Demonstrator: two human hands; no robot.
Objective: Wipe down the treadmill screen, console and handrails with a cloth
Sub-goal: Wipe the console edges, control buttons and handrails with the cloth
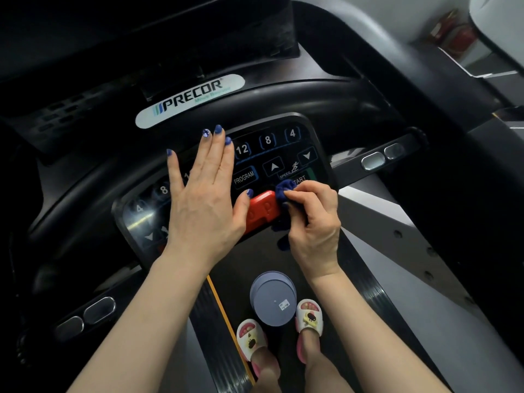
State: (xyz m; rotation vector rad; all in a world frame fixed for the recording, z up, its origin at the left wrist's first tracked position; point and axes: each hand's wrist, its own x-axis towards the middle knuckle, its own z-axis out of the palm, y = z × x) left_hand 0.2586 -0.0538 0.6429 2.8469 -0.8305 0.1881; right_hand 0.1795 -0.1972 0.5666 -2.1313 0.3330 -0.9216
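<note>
So the right hand (312, 219) is pinching a small blue cloth (284, 190), bunched up into a wad, and working it against the right end of the red stop button (262, 209) on the keypad panel (283, 154). That grip is narrow, thumb and fingertips curled round the wad, with a bit of loose cloth hanging below the palm. The left hand (202, 194) is lying flat on the left half of the panel, fingers straight, thumb touching the left end of the red button, holding nothing.

The cloth looks soft, light and floppy to me, so it's going to follow any shape but won't push back on its own. Keeping it balled between the fingertips is probably the right hold for getting into the seam around the button; for the flat glossy panel I'd guess opening it out under a flat palm covers more. The panel looks smooth and slick, so the cloth should be gliding easily.

Room-wise: the curved black handrail (283, 100) is arcing right behind the panel, so strokes upward are running out of space fast. The metal sensor grips (381, 157) out to the right have open air around them. Below, a grey lidded tub (273, 300) is sitting on the belt between the slippered feet, well apart from the hands.
</note>
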